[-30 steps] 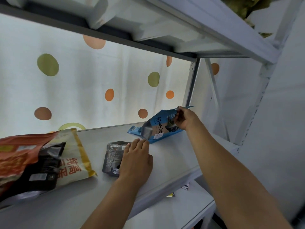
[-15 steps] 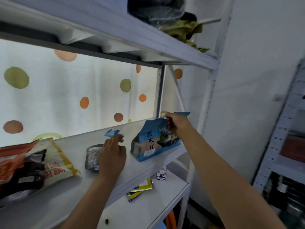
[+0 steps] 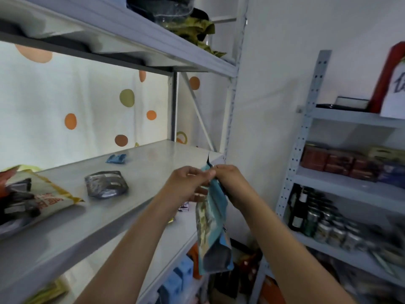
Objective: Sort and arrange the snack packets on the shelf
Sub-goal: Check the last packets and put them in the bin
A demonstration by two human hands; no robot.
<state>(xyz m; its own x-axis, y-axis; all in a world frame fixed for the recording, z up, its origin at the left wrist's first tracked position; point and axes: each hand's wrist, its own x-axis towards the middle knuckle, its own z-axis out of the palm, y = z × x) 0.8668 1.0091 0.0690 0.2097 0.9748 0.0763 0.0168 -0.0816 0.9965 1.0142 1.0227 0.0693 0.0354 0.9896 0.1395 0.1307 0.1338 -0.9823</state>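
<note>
Lifted clear of the pale grey metal shelf (image 3: 122,207) since the earlier frames: the tall blue foil stand-up snack pouch (image 3: 212,227), now hanging in the air in front of the shelf's right end instead of standing on the board. Left hand (image 3: 188,183) brought off the shelf and across to the pouch, fingers curled and pinching its top edge; right hand (image 3: 228,183) likewise pinched on that same top seal, the two meeting just beside each other. Pouch held upright, bottom gusset dangling free, touching nothing below. Left behind on the shelf: a small dark silver foil packet (image 3: 106,184) lying flat near the middle, a small blue torn strip (image 3: 117,159) further back, and at the left end a yellow-edged white bag (image 3: 47,197) under a black packet, partly out of view. Seemingly a pause in the sorting to handle the pouch's top, perhaps to press the seal or straighten it; exact purpose not readable. Pouch still to be set back in a chosen place, the loose packets on the shelf still unarranged.
</note>
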